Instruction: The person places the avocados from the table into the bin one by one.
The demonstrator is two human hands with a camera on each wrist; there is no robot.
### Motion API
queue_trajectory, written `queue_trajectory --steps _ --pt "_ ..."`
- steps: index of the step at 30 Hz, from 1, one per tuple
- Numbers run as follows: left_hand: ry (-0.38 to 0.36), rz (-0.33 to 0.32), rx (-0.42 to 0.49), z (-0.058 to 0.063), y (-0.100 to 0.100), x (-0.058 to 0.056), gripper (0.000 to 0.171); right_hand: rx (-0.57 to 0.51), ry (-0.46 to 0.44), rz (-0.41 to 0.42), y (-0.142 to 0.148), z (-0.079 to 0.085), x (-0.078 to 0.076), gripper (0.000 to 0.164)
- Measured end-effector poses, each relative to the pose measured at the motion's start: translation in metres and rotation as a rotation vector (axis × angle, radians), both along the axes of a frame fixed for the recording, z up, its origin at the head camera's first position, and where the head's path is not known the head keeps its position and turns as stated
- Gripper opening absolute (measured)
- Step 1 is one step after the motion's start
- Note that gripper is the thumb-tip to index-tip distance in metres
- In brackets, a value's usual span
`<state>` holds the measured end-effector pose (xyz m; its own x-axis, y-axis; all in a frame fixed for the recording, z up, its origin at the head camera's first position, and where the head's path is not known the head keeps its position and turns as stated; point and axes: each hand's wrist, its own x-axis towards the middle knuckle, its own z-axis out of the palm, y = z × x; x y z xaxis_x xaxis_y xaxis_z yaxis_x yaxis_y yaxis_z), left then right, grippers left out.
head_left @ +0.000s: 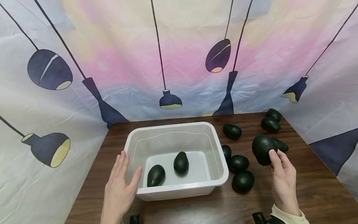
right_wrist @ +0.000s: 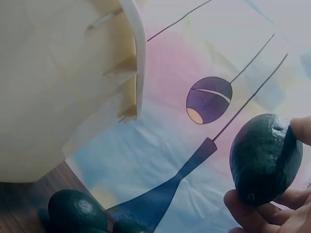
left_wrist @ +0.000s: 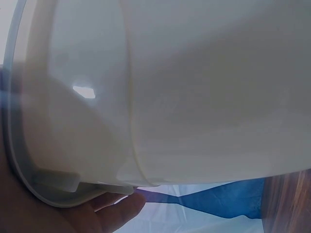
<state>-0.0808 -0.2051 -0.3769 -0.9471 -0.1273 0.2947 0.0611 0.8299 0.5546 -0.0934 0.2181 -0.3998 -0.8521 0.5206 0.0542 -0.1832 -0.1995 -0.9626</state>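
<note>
Two avocados in bin | seven others I judge remaining, right of it | right fingers curled round another avocado | left fingers straight against its left rim

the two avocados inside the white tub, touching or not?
Apart. The head view shows bare white tub floor between the left avocado and the right avocado.

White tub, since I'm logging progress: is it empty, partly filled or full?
Partly filled: in the head view, the white tub holds two avocados, with bare floor showing around them.
</note>
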Motion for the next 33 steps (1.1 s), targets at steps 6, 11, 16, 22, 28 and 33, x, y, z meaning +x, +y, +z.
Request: queue_trajectory --steps 6,11,16,22,28,33 --pt "-0.003 0.002 0.003 0.000 0.000 0.000 0.071 -0.006 0.025 0.029 -0.003 0.003 0.001 0.029" --pt "0.009 0.000 0.003 -0.001 0.000 0.000 0.070 -0.031 0.065 0.058 -0.006 0.006 0.003 0.027" --pt "0.004 -0.001 0.004 0.000 0.000 0.001 0.070 -0.027 0.110 0.087 -0.011 0.012 0.005 0.026" --pt "0.007 0.001 0.003 0.000 0.000 0.000 0.070 -0.001 0.116 0.121 -0.018 0.019 0.005 0.027" --pt "0.003 0.000 0.005 0.000 0.000 0.000 0.070 -0.009 0.131 0.145 -0.023 0.020 0.007 0.026" --pt "0.007 -0.001 0.006 -0.001 0.000 0.000 0.071 -0.001 0.142 0.170 -0.025 0.020 0.006 0.027"
